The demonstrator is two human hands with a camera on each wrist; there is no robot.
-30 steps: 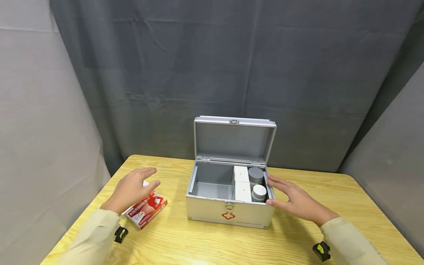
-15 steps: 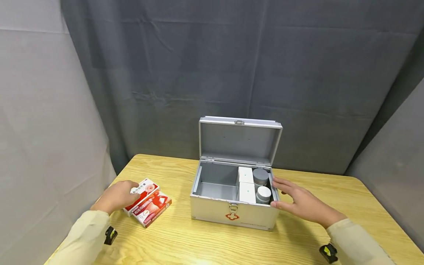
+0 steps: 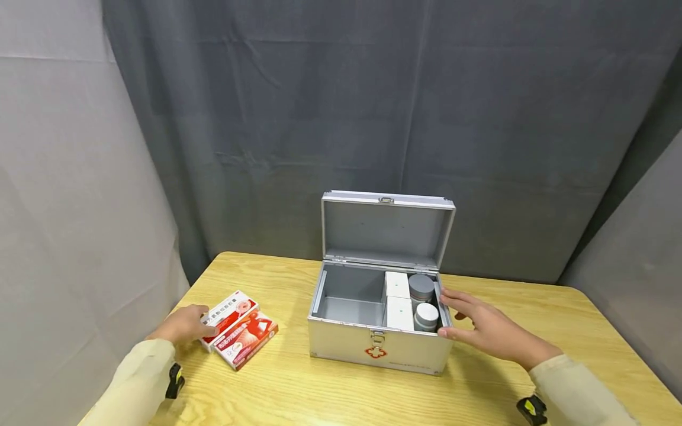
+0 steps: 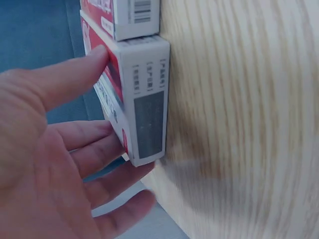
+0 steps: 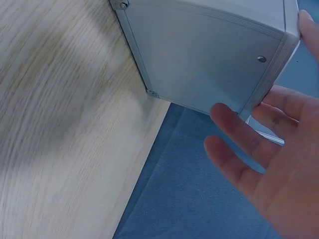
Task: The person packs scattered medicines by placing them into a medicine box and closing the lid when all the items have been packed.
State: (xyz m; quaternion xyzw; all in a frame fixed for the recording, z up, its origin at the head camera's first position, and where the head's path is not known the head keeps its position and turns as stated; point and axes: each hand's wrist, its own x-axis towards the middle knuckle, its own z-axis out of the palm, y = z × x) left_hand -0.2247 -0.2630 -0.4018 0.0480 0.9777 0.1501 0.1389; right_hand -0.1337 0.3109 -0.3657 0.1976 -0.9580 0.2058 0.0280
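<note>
Two medicine boxes lie flat side by side at the table's left: a white-and-red medicine box (image 3: 234,307) and a red medicine box (image 3: 246,340). My left hand (image 3: 183,324) is at the near-left end of the white-and-red one. In the left wrist view its thumb lies over the top face of that white-and-red box (image 4: 144,99), fingers loosely bent along the far edge. My right hand (image 3: 490,328) touches the right rim of a silver first-aid case (image 3: 341,340), whose lid (image 3: 386,234) stands up. The right wrist view shows its fingers spread beside the case wall (image 5: 199,55).
Inside the case's right part stand two white boxes (image 3: 398,312), a grey-lidded jar (image 3: 421,285) and a white-lidded jar (image 3: 426,315). The case sits on a wooden table (image 3: 277,396). A dark grey curtain (image 3: 298,118) hangs behind the table.
My left hand has moved left and down, from above the medicine boxes to the end of the white-and-red one. The right hand has stayed at the case's rim. The head view has shifted slightly.
</note>
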